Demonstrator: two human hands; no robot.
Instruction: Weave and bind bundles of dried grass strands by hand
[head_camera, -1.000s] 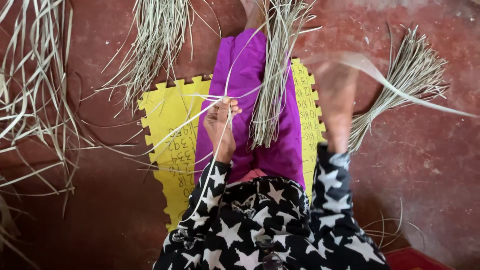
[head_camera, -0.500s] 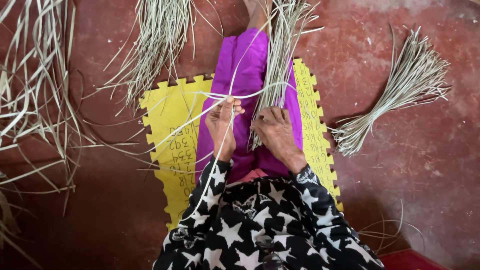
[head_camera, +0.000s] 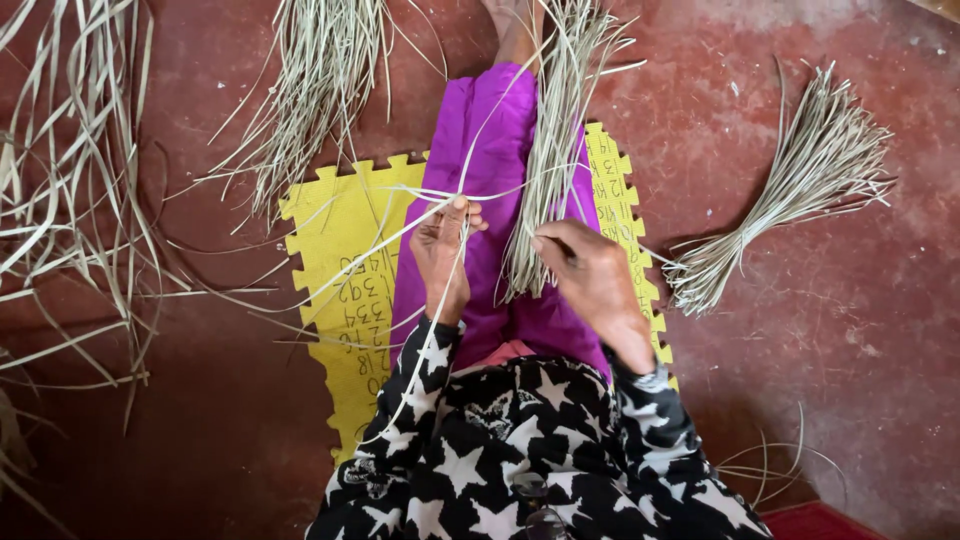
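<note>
Floor: bare red floor (head_camera: 850, 330), my yellow foam mat (head_camera: 330, 230) beneath me.
Room: reed bundles (head_camera: 800, 180) ring me.
Fingers: left hand (head_camera: 443, 255) pinches pale strips (head_camera: 420, 215); right hand (head_camera: 590, 275) curled closed on one.

A yellow foam mat (head_camera: 330, 260) lies on the red floor (head_camera: 850, 330).

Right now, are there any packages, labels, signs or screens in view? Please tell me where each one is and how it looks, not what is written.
No packages, labels, signs or screens are in view.
Foam mat: the only thing with markings; on the red floor under the person's legs, yellow, roughly square, jigsaw-toothed edges, rows of dark handwritten marks.
</note>
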